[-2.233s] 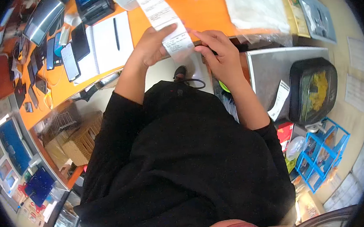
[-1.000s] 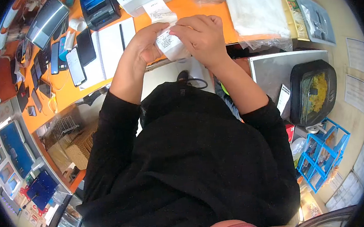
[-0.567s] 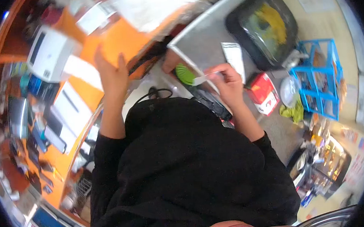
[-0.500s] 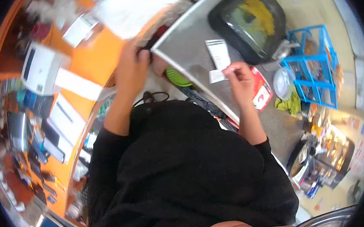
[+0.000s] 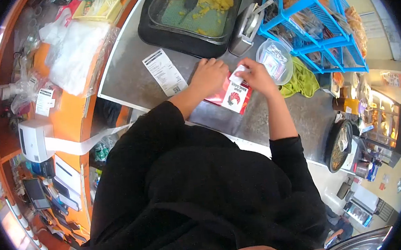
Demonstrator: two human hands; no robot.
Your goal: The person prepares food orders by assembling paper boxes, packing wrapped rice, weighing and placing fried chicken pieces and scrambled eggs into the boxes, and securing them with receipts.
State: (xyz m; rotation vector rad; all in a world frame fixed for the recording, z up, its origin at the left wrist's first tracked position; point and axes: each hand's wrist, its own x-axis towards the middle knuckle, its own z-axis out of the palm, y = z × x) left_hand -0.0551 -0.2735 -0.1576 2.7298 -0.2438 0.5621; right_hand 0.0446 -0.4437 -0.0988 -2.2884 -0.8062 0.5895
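Note:
A red and white printed paper packet (image 5: 232,97) lies on the grey metal counter. My left hand (image 5: 210,78) rests over the packet's left side, palm down with fingers stretched forward. At the packet's upper corner, my right hand (image 5: 256,78) pinches a small white paper slip (image 5: 239,74) between thumb and fingers. A printed receipt (image 5: 163,72) lies flat on the counter left of my left hand. Just beyond the right hand is a round clear plastic tub (image 5: 275,60) with small packets inside.
A black tray (image 5: 156,29) of yellow food with a dark spatula (image 5: 189,8) stands at the back. Beside it are a metal holder (image 5: 245,31), blue baskets (image 5: 311,17) and a green cloth (image 5: 299,78). A white printer (image 5: 35,141) trailing a paper strip sits on the orange desk at left.
My view has turned towards the counter. My left hand has come from the counter's left edge onto the packet. The right hand has brought the small slip from beside the receipt to the packet.

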